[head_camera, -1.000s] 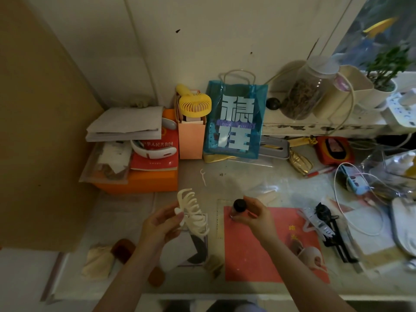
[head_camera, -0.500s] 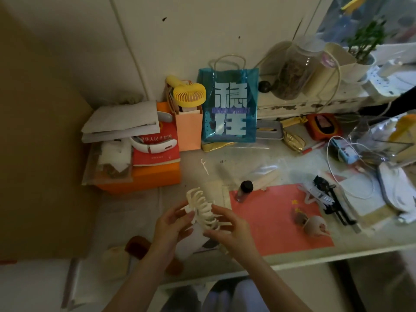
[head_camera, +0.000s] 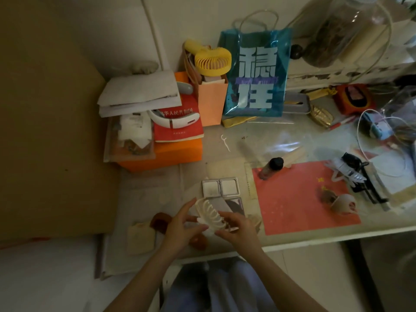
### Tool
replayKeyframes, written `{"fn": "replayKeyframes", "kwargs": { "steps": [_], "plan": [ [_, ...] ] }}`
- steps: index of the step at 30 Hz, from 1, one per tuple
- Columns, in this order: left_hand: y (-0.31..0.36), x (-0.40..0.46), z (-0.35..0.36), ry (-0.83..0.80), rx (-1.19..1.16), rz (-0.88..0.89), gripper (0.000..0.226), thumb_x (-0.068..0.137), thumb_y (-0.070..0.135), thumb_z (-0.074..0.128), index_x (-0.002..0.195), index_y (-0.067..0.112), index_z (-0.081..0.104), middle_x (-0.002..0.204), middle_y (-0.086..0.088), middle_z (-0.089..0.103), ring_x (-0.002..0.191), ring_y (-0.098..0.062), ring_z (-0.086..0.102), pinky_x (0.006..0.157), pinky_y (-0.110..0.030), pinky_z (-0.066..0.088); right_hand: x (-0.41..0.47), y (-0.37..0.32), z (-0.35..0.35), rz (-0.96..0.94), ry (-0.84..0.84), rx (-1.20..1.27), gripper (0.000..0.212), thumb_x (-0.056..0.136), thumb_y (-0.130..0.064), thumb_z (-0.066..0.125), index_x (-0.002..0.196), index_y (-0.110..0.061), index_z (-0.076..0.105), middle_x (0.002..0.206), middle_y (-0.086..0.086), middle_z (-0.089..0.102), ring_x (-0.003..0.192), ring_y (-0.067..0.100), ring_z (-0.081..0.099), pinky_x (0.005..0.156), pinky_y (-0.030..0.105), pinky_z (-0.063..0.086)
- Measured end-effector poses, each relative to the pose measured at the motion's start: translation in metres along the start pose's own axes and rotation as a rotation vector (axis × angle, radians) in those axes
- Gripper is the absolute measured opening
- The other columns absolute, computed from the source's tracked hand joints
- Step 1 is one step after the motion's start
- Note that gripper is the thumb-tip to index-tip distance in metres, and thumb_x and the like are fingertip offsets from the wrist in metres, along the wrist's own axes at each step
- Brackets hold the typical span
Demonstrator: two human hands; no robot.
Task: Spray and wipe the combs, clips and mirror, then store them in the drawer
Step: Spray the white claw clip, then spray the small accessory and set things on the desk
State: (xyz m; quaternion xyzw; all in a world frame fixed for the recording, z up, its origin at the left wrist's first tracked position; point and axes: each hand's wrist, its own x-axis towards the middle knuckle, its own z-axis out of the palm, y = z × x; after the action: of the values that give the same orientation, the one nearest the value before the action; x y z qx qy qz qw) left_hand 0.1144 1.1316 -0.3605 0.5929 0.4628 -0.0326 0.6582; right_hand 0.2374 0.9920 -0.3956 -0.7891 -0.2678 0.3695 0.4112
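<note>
Both hands hold the cream claw clip [head_camera: 208,218] just below the middle of the frame, above the near edge of the desk [head_camera: 225,154]. The left hand [head_camera: 180,230] pinches its left end between thumb and fingertips, and the right hand [head_camera: 237,228] curls its fingers round the lower right end. Held at both ends like this, the curved teeth face up and stay exposed, probably so they can be turned and wiped all round. No cloth shows plainly in either hand.

Directly above the clip lies the open compact mirror [head_camera: 219,187], flat on the desk and within easy reach. The small spray bottle [head_camera: 271,167] with its dark cap stands right of centre at the upper edge of the red mat [head_camera: 299,208], likely parked there to free the right hand. Further clips wait on the right: a beige one [head_camera: 342,203] on the mat, and a white and black cluster [head_camera: 351,174] beyond its upper right corner. A folded cloth [head_camera: 140,238] lies at lower left. No drawer is in view.
</note>
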Motion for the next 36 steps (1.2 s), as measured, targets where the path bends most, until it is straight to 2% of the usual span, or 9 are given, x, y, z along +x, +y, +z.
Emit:
{"fn": "replayKeyframes", "kwargs": {
  "steps": [4,9,14,19,22,27,30,33,36],
  "plan": [
    [-0.006,0.017,-0.001,-0.028,0.025,-0.024,0.063,0.079,0.012,0.073,0.126,0.042,0.042,0.111,-0.006,0.06,0.098,-0.022,0.062,0.065,-0.023,0.054,0.011,0.009,0.001,0.042,-0.033,0.046,0.044,0.068,-0.009,0.082,0.106,-0.022,0.065,0.089,-0.015,0.064,0.081,-0.01,0.06,0.07,0.008,0.047],
    [-0.014,0.035,-0.005,-0.001,0.113,-0.02,0.058,0.077,0.014,0.075,0.12,0.041,0.046,0.102,0.005,0.062,0.095,-0.014,0.061,0.065,-0.022,0.054,0.021,0.026,0.011,0.115,-0.02,0.074,0.042,0.067,-0.014,0.082,0.107,-0.016,0.068,0.094,-0.005,0.07,0.085,0.004,0.065,0.075,0.016,0.051],
    [-0.022,0.048,-0.003,0.037,0.208,-0.006,0.059,0.075,0.015,0.076,0.125,0.032,0.049,0.116,-0.001,0.063,0.105,-0.017,0.06,0.088,-0.043,0.054,0.025,0.034,0.019,0.132,0.047,0.057,0.041,0.065,-0.016,0.083,0.103,-0.019,0.069,0.094,-0.007,0.069,0.084,0.005,0.064,0.078,0.02,0.052],
    [-0.026,0.051,-0.001,0.053,0.296,0.049,0.06,0.073,0.017,0.078,0.126,0.026,0.052,0.122,0.0,0.061,0.111,-0.017,0.057,0.098,-0.038,0.047,0.023,0.036,0.027,0.089,0.14,-0.054,0.042,0.061,-0.019,0.085,0.101,-0.022,0.071,0.091,-0.007,0.057,0.086,0.013,0.058,0.076,0.024,0.049],
    [-0.029,0.052,0.002,0.068,0.344,0.056,0.061,0.073,0.02,0.078,0.128,0.024,0.052,0.124,0.001,0.061,0.112,-0.015,0.056,0.097,-0.033,0.047,0.024,0.038,0.027,0.088,0.158,-0.115,0.044,0.061,-0.022,0.085,0.103,-0.024,0.072,0.088,-0.008,0.052,0.088,0.016,0.053,0.076,0.023,0.044],
    [-0.031,0.051,0.005,0.096,0.419,0.041,0.062,0.078,0.023,0.074,0.134,0.026,0.047,0.126,0.0,0.059,0.11,-0.013,0.054,0.094,-0.03,0.046,0.026,0.038,0.023,0.096,0.088,-0.174,0.044,0.067,-0.029,0.081,0.109,-0.026,0.068,0.09,-0.008,0.049,0.094,0.015,0.047,0.079,0.023,0.041],
    [-0.029,0.046,0.009,0.114,0.542,0.034,0.061,0.084,0.03,0.067,0.139,0.028,0.041,0.127,-0.002,0.059,0.111,-0.017,0.056,0.094,-0.037,0.048,0.024,0.035,0.021,0.118,0.033,-0.21,0.047,0.072,-0.033,0.078,0.116,-0.025,0.064,0.094,-0.008,0.047,0.098,0.015,0.045,0.086,0.029,0.045],
    [-0.022,0.039,0.014,0.118,0.727,0.047,0.059,0.091,0.036,0.056,0.144,0.029,0.031,0.127,-0.002,0.055,0.112,-0.019,0.054,0.092,-0.036,0.048,0.022,0.031,0.012,0.136,0.063,-0.18,0.051,0.076,-0.034,0.074,0.123,-0.022,0.058,0.102,-0.003,0.051,0.1,0.02,0.052,0.089,0.036,0.048],
    [-0.012,0.03,0.022,0.127,0.875,0.132,0.056,0.095,0.039,0.047,0.145,0.031,0.025,0.131,-0.002,0.048,0.114,-0.017,0.052,0.091,-0.034,0.049,0.017,0.027,-0.012,0.096,0.105,-0.366,0.048,0.084,-0.036,0.065,0.129,-0.023,0.053,0.116,0.003,0.055,0.106,0.022,0.049,0.091,0.033,0.043]
  ]
}}
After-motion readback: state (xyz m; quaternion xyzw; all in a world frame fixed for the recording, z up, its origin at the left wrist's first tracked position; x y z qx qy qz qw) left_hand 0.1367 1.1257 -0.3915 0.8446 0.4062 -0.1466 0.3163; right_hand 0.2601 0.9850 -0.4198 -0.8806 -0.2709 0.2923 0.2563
